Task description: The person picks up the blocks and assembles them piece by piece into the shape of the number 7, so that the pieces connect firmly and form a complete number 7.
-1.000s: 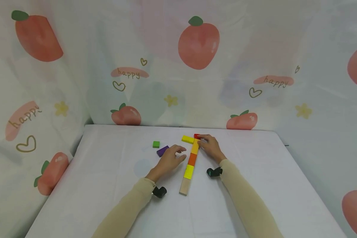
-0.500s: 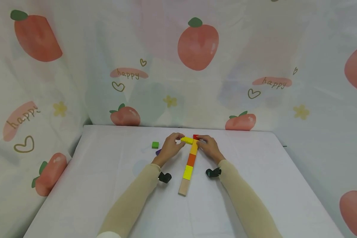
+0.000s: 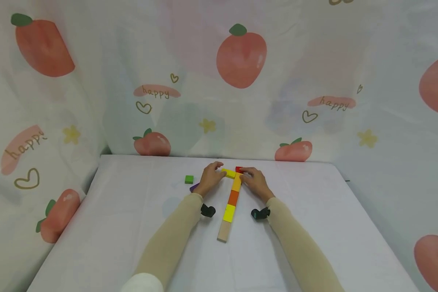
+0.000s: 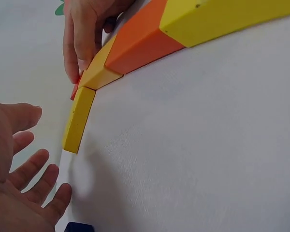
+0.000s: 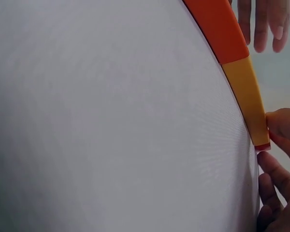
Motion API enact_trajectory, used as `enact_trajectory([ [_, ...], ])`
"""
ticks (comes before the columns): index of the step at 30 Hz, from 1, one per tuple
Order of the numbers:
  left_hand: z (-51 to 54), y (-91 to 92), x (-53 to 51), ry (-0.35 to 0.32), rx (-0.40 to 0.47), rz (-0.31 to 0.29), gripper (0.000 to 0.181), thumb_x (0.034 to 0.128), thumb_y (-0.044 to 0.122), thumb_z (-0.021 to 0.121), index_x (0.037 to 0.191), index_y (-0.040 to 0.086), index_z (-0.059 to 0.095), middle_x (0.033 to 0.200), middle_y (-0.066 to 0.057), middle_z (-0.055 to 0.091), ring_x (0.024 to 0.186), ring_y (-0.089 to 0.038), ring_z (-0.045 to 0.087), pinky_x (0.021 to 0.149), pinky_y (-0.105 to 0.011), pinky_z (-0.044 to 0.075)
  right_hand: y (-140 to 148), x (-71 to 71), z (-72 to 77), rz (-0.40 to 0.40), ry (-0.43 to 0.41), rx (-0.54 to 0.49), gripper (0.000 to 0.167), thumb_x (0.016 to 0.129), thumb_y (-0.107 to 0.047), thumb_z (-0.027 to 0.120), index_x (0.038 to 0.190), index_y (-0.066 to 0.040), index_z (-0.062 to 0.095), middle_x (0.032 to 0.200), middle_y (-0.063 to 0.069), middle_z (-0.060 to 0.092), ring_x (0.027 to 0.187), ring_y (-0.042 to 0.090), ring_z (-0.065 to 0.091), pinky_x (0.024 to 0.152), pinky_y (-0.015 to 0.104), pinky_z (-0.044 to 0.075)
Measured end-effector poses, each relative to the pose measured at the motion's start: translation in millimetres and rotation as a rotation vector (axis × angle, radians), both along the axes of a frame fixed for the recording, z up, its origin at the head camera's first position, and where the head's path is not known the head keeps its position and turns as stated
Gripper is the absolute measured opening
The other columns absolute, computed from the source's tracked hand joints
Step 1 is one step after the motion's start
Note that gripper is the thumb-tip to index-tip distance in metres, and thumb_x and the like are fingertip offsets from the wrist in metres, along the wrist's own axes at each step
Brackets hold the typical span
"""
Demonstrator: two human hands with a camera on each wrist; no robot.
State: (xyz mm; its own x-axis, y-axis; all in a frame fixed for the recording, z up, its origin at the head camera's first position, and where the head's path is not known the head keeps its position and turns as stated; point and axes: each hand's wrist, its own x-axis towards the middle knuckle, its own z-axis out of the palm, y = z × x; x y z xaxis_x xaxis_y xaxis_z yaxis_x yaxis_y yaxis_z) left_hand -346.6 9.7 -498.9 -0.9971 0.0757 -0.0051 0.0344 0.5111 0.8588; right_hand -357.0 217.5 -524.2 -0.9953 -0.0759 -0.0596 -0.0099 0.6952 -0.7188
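Observation:
A row of wooden blocks lies end to end: plain wood [image 3: 224, 231], yellow [image 3: 229, 213], orange [image 3: 233, 198], then amber [image 3: 236, 182]. At its far end sits a red block [image 3: 239, 169], pinched by my right hand [image 3: 257, 182], whose thumb also touches the amber block. Much of the red block is covered by fingers. Leftward from the amber block runs another yellow block [image 4: 79, 120]. My left hand [image 3: 209, 178] is beside that block's free end; in the left wrist view its fingers are spread, apart from the block, holding nothing.
Left of my left hand lie a green block [image 3: 189, 179] and a purple block [image 3: 194, 187], the latter partly covered by the hand. The white tabletop [image 3: 295, 251] ends at a fruit-print cloth [image 3: 190, 48]. Each wrist carries a small black camera [image 3: 260, 213].
From over the purple block, my left hand has moved right and forward to the yellow block's free end. My right hand stays at the red block. The head view has shifted slightly.

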Motion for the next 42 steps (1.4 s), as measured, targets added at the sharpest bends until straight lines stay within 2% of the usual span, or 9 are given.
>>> enact_trajectory([
  [3, -3.5, 0.9, -3.8, -0.011, 0.012, 0.005, 0.045, 0.0947, 0.025, 0.065, 0.136, 0.011, 0.055, 0.139, -0.010, 0.055, 0.130, -0.027, 0.049, 0.112, -0.043, 0.041, 0, -0.5, -1.1, 0.000, 0.001, 0.007, 0.044, 0.098, -0.036, 0.058, 0.139, -0.022, 0.056, 0.149, 0.009, 0.046, 0.142, 0.035, 0.034, 0.118, 0.059, 0.025],
  [8, -3.5, 0.4, -9.3, -0.010, 0.015, -0.008, 0.047, 0.0940, 0.024, 0.066, 0.137, 0.010, 0.055, 0.139, -0.011, 0.055, 0.129, -0.029, 0.049, 0.112, -0.044, 0.041, 1, -1.6, -2.1, 0.000, 0.010, 0.005, 0.044, 0.098, -0.036, 0.058, 0.139, -0.021, 0.056, 0.149, 0.009, 0.046, 0.142, 0.035, 0.034, 0.117, 0.059, 0.026],
  [16, -6.2, 0.2, -15.2, -0.083, -0.122, -0.011, 0.049, 0.0936, 0.027, 0.067, 0.139, 0.015, 0.054, 0.141, -0.008, 0.054, 0.131, -0.027, 0.047, 0.116, -0.043, 0.036, -1, 0.3, -1.6, -0.002, 0.000, -0.003, 0.042, 0.098, -0.035, 0.058, 0.138, -0.024, 0.057, 0.150, 0.009, 0.045, 0.143, 0.034, 0.033, 0.118, 0.059, 0.025],
  [24, -1.5, 5.5, -12.1, -0.109, -0.233, 0.009, 0.046, 0.0929, 0.027, 0.068, 0.137, 0.018, 0.058, 0.142, -0.007, 0.053, 0.126, -0.028, 0.046, 0.112, -0.043, 0.038, -1, 0.0, -1.7, -0.002, 0.000, 0.003, 0.042, 0.098, -0.035, 0.058, 0.139, -0.023, 0.057, 0.150, 0.009, 0.045, 0.143, 0.034, 0.033, 0.118, 0.059, 0.025],
  [33, -0.2, 2.5, -9.6, -0.100, -0.224, -0.007, 0.036, 0.0923, 0.020, 0.069, 0.127, 0.015, 0.063, 0.135, -0.005, 0.055, 0.122, -0.026, 0.046, 0.112, -0.041, 0.040, -1, 0.1, -1.8, -0.006, -0.005, 0.000, 0.043, 0.098, -0.036, 0.059, 0.139, -0.023, 0.056, 0.151, 0.008, 0.044, 0.142, 0.034, 0.033, 0.117, 0.059, 0.027],
  [42, -2.2, -2.8, -11.3, -0.116, -0.155, -0.019, 0.034, 0.0918, 0.016, 0.069, 0.125, 0.011, 0.061, 0.128, -0.008, 0.058, 0.116, -0.025, 0.050, 0.110, -0.040, 0.043, -1, 0.3, -1.3, -0.001, 0.001, -0.003, 0.043, 0.098, -0.035, 0.059, 0.139, -0.022, 0.056, 0.150, 0.009, 0.045, 0.143, 0.035, 0.033, 0.117, 0.059, 0.027],
])
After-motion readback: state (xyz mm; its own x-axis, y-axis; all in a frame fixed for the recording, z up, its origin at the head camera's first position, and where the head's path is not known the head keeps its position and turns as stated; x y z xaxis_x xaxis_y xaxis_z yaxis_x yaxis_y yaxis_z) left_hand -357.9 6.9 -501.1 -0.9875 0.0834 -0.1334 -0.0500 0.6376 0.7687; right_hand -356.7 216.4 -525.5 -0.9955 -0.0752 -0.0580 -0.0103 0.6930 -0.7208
